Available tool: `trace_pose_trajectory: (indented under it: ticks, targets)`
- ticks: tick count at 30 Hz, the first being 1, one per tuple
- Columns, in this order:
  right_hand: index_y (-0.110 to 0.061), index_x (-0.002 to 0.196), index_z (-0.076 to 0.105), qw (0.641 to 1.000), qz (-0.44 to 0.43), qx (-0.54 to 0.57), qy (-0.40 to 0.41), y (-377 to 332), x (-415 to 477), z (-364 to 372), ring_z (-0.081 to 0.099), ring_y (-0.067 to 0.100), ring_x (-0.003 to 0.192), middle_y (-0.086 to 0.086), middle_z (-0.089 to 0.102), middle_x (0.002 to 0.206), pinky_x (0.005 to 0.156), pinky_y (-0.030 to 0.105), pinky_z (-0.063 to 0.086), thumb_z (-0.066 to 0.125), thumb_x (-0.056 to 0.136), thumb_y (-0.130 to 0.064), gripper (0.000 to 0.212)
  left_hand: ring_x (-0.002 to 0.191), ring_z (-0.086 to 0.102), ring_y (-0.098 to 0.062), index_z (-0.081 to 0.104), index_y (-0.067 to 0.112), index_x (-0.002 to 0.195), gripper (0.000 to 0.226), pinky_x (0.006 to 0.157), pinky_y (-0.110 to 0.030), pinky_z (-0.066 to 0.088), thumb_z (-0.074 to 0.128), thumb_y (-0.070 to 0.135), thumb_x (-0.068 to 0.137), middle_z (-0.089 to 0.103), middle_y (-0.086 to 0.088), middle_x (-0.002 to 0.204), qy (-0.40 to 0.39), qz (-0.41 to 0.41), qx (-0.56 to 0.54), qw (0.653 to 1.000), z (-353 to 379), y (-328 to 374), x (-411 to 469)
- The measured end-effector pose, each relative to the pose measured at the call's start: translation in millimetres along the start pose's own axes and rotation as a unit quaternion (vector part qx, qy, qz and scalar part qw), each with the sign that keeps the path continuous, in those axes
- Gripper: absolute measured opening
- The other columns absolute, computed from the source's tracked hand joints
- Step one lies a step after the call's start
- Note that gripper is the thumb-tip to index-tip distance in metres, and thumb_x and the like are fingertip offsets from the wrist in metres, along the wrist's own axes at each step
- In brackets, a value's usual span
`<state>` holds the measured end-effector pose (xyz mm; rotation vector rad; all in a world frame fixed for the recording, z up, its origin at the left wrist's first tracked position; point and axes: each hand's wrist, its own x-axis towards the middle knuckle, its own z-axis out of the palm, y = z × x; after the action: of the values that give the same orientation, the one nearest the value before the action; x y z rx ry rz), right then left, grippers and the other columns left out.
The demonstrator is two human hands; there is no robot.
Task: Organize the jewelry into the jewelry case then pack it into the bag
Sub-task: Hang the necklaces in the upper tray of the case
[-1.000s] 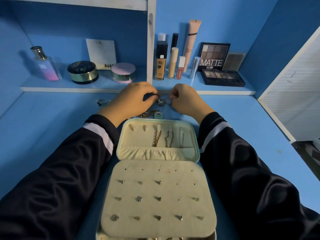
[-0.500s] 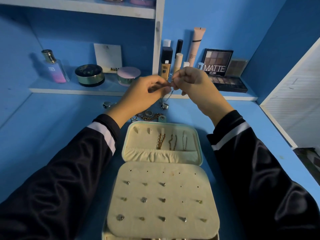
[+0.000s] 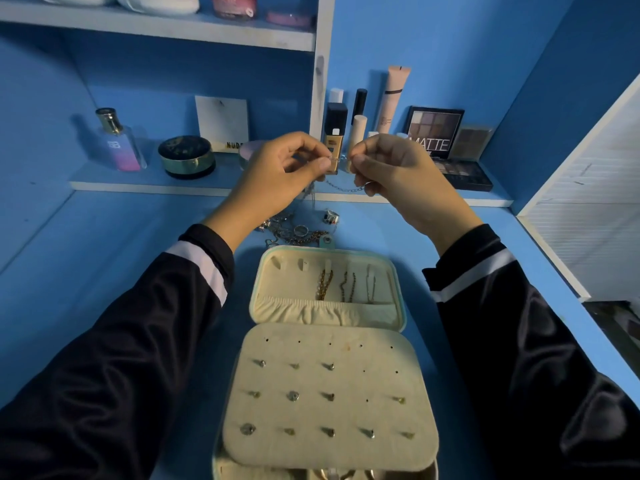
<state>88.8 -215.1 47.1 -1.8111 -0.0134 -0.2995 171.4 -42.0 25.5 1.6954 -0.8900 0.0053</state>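
Silver chain (image 3: pixel 344 189) pinched at both ends by left hand (image 3: pixel 277 171) and right hand (image 3: pixel 391 168), held above the desk (image 3: pixel 138 271) beyond the open case (image 3: pixel 402 306). Mid-sorting, likely at the clasp. Next: lower onto a free hook (image 3: pixel 303 265) in the lid (image 3: pixel 294 289).

Left hand (image 3: pixel 277 171): raised above the counter (image 3: pixel 104 271), pinching one end of a thin chain (image 3: pixel 343 189).
Right hand (image 3: pixel 394 168): pinching the chain's other end.
Jewelry case (image 3: pixel 311 311): open on the counter, studs on its panel, chains hanging in its lid.
Loose jewelry (image 3: pixel 298 233): heaped just behind the case.
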Motion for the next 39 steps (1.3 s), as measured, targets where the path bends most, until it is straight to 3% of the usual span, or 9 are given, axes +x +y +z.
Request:
trace_pose_trajectory:
  ticks: [6, 14, 19, 25, 33, 39]
  targets:
    - [-0.009, 0.091, 0.064, 1.000, 0.009, -0.009, -0.009, -1, -1, 0, 0.056, 0.008, 0.065, 0.000, 0.063, 0.073, 0.061, 0.022, 0.043, 0.059, 0.092, -0.001, 0.009, 0.081, 0.068, -0.009, 0.065, 0.013, 0.097, 0.005, 0.086, -0.030, 0.057, 0.064, 0.009, 0.094, 0.068, 0.003, 0.091, -0.006, -0.010, 0.035, 0.999, -6, -12, 0]
    - [-0.009, 0.092, 0.064, 1.000, 0.008, -0.005, 0.013, 3, -1, -8, 0.056, 0.008, 0.065, 0.006, 0.063, 0.079, 0.061, 0.022, 0.043, 0.060, 0.092, 0.000, 0.010, 0.084, 0.061, 0.006, 0.060, 0.013, 0.101, 0.006, 0.083, -0.013, 0.048, 0.055, 0.010, 0.099, 0.064, 0.008, 0.090, -0.001, -0.027, 0.051, 0.998, -10, -20, -1]
    - [-0.008, 0.092, 0.063, 0.998, -0.011, 0.048, 0.027, 3, 1, -8, 0.056, 0.010, 0.066, 0.004, 0.065, 0.079, 0.060, 0.022, 0.042, 0.060, 0.092, 0.000, 0.008, 0.095, 0.065, -0.020, 0.064, 0.020, 0.104, 0.010, 0.092, -0.036, 0.051, 0.061, 0.015, 0.096, 0.067, 0.003, 0.098, -0.009, -0.047, 0.054, 0.997, -8, -25, -2]
    - [-0.005, 0.093, 0.063, 0.998, -0.033, 0.049, 0.024, 0, 2, -2, 0.056, 0.010, 0.065, 0.004, 0.067, 0.079, 0.060, 0.023, 0.042, 0.062, 0.091, -0.003, 0.004, 0.104, 0.068, -0.013, 0.068, 0.022, 0.104, 0.012, 0.097, -0.027, 0.051, 0.067, 0.020, 0.092, 0.073, 0.001, 0.106, -0.089, -0.056, -0.017, 0.994, 4, -7, -4]
    - [-0.007, 0.093, 0.063, 0.998, -0.043, 0.041, 0.018, -8, 1, -6, 0.057, 0.010, 0.065, 0.010, 0.065, 0.083, 0.061, 0.022, 0.043, 0.061, 0.092, -0.003, 0.005, 0.102, 0.069, -0.020, 0.068, 0.019, 0.101, 0.008, 0.096, -0.029, 0.053, 0.066, 0.017, 0.093, 0.073, -0.007, 0.106, -0.074, -0.046, -0.058, 0.995, 7, 9, -4]
    - [-0.007, 0.093, 0.064, 0.999, -0.048, 0.018, 0.005, -13, -3, -5, 0.058, 0.011, 0.067, 0.007, 0.066, 0.080, 0.062, 0.023, 0.044, 0.065, 0.090, -0.004, 0.004, 0.079, 0.069, -0.011, 0.065, 0.015, 0.095, 0.003, 0.081, -0.027, 0.055, 0.064, 0.013, 0.094, 0.070, -0.002, 0.086, -0.076, -0.038, -0.047, 0.995, 2, 18, -5]
